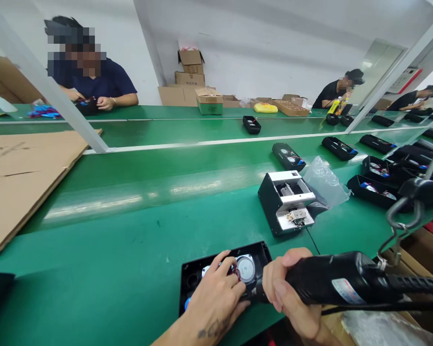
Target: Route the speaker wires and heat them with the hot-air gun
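A black speaker housing (263,254) lies open side up on the green bench, with a round silver speaker (246,268) inside it. Over the housing, my left hand (220,288) has its fingers bent and reaching in beside red wires; what its fingertips touch is partly hidden. My right hand (288,290) is wrapped round the front of a black power screwdriver (332,278), held nearly level, its tip pointing into the housing's right side. The tip itself is hard to make out.
A black and white machine (288,202) stands beyond the housing, beside a clear plastic bag (326,180). Cardboard (29,178) lies at left. More black housings (375,190) sit at right. Several people work across the bench. A metal hook (406,216) hangs at right.
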Motion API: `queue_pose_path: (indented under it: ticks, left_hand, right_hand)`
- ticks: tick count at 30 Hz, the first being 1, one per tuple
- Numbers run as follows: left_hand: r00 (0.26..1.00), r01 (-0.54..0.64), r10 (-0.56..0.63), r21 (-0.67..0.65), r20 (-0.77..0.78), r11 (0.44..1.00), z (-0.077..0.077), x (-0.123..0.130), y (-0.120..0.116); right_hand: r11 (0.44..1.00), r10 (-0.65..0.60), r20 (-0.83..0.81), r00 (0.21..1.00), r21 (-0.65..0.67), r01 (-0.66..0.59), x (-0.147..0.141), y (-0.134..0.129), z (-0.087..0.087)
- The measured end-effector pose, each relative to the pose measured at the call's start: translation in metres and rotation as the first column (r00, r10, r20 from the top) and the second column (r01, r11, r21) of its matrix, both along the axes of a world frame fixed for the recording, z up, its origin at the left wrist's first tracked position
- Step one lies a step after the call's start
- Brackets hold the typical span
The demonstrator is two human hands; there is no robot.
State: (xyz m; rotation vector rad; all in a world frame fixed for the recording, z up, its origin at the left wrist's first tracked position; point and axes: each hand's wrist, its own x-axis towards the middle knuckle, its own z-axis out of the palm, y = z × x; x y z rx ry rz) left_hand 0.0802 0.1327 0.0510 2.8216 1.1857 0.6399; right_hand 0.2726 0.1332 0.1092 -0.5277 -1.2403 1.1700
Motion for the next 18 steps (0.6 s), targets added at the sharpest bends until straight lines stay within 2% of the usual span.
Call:
queue_pose_path:
  ticks: [7,18]
  left_hand:
    - [1.000,-0.015,0.015,-0.013,0.006,1.000,-0.0072,0.0017,-0.0021]
    - [1.000,-0.009,0.009,-0.024,0.002,1.000,-0.0030,-0.0014,-0.0020]
  right_hand:
    - [0.999,0.012,-0.041,0.999,-0.030,-0.013,0.0076,-0.0004,-0.0027]
    - [0.999,-0.003,-0.041,0.999,-0.050,0.001,0.0056,0.0003,0.0027]
